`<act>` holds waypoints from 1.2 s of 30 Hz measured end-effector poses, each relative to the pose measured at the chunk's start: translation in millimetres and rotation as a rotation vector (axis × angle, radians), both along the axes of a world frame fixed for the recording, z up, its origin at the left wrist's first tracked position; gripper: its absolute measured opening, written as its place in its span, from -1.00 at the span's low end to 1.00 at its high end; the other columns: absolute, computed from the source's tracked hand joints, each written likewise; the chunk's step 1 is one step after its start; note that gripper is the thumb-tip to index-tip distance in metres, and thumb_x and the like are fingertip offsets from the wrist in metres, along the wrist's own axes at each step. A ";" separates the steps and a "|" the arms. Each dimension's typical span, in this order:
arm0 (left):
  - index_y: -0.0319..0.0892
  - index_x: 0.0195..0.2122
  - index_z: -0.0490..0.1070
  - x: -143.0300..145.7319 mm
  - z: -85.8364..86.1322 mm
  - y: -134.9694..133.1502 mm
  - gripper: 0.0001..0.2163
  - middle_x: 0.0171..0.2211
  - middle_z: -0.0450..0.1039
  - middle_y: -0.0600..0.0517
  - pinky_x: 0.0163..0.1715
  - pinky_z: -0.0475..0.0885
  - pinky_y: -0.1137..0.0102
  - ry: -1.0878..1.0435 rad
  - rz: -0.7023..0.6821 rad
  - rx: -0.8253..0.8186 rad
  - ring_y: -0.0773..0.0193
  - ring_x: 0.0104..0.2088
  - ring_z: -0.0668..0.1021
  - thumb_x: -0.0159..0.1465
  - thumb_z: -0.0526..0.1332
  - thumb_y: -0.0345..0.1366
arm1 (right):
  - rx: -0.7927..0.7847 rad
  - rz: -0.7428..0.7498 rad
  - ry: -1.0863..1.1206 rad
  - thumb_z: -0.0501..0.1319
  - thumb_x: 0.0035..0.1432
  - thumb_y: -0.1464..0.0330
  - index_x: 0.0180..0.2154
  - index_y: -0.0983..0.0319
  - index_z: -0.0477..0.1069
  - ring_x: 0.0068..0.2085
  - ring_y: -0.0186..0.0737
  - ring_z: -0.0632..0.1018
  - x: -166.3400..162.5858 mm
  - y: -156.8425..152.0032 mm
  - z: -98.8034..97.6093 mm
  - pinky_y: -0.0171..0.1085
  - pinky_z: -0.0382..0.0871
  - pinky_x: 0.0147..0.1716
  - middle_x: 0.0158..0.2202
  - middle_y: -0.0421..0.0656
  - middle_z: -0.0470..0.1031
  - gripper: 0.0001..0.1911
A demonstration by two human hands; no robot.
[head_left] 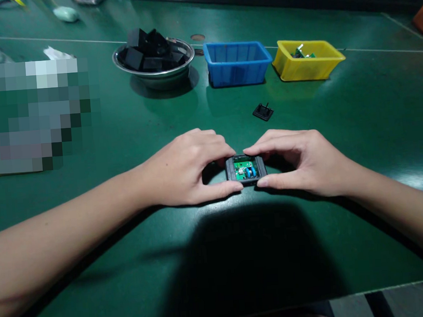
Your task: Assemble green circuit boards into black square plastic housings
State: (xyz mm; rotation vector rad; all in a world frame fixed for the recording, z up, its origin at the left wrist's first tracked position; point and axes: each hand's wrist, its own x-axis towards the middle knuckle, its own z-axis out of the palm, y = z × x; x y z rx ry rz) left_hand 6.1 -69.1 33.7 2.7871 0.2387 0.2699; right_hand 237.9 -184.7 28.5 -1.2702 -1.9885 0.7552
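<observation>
A small black plastic case (230,171) lies on the green table between my hands, its top uncovered. Inside it shows a green circuit board (240,168) with blue round components. My left hand (193,167) pinches the case's left side, thumb at the near edge and fingers at the far edge. From the right, my right hand (302,162) grips the same case in the same way, thumb near and fingertips far. Beyond my right hand a black cover piece (263,112) with upright pins rests on the table.
At the back stand a metal bowl (165,75) heaped with black plastic cases (152,63), a blue bin (238,72) and a yellow bin (301,69) holding circuit boards. A pale green object (65,14) lies far left. The table's near edge runs along the bottom.
</observation>
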 end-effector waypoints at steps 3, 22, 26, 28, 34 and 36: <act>-0.17 -0.11 0.51 -1.0 -4.4 1.2 -0.65 -0.30 0.54 -0.06 -0.25 0.31 0.30 -0.033 -0.012 0.059 0.15 -0.28 0.52 0.33 0.20 0.02 | 0.026 0.004 -0.016 0.48 0.12 0.26 0.05 0.24 0.57 -0.18 -0.16 0.60 1.0 -0.5 -1.7 -0.23 0.52 -0.22 -0.12 -0.06 0.62 -0.54; -0.16 -0.16 0.49 -2.7 -9.2 6.4 -0.64 -0.35 0.51 -0.02 -0.31 0.27 0.32 -0.074 -0.004 0.108 0.19 -0.33 0.51 0.29 0.24 0.06 | 0.174 -0.010 -0.177 0.47 0.09 0.18 -0.06 0.27 0.54 -0.34 -0.25 0.55 3.6 1.6 -5.3 -0.31 0.39 -0.33 -0.30 -0.15 0.59 -0.57; -0.18 -0.17 0.50 -2.6 -11.1 7.1 -0.64 -0.36 0.52 -0.02 -0.31 0.27 0.32 -0.092 -0.019 0.100 0.20 -0.35 0.51 0.30 0.23 0.05 | 0.160 0.005 -0.183 0.47 0.10 0.16 -0.07 0.27 0.55 -0.34 -0.25 0.55 4.4 1.6 -3.8 -0.30 0.40 -0.33 -0.32 -0.16 0.58 -0.57; -0.17 -0.16 0.50 -2.5 -11.6 7.5 -0.64 -0.36 0.52 -0.01 -0.31 0.28 0.32 -0.092 -0.014 0.085 0.20 -0.36 0.51 0.29 0.23 0.05 | 0.190 0.015 -0.177 0.46 0.11 0.11 -0.06 0.24 0.55 -0.33 -0.23 0.55 9.1 3.1 -3.6 -0.28 0.42 -0.32 -0.32 -0.15 0.57 -0.55; -0.15 -0.16 0.50 -1.8 -9.9 8.3 -0.64 -0.38 0.54 0.01 -0.30 0.31 0.35 -0.056 0.024 0.033 0.21 -0.35 0.54 0.27 0.24 0.05 | 0.363 -0.378 -0.248 0.29 0.26 0.22 0.09 0.16 0.52 -0.13 -0.04 0.57 40.5 22.7 -12.4 -0.09 0.50 -0.16 -0.08 -0.03 0.56 -0.61; -0.16 -0.16 0.50 -1.6 -9.7 8.4 -0.65 -0.40 0.54 0.03 -0.30 0.31 0.36 -0.065 0.035 0.019 0.23 -0.37 0.54 0.27 0.24 0.04 | 0.344 -0.414 -0.341 0.30 0.23 0.23 0.18 0.14 0.46 -0.02 0.03 0.56 48.2 30.1 -17.7 0.02 0.50 -0.04 0.04 -0.01 0.53 -0.51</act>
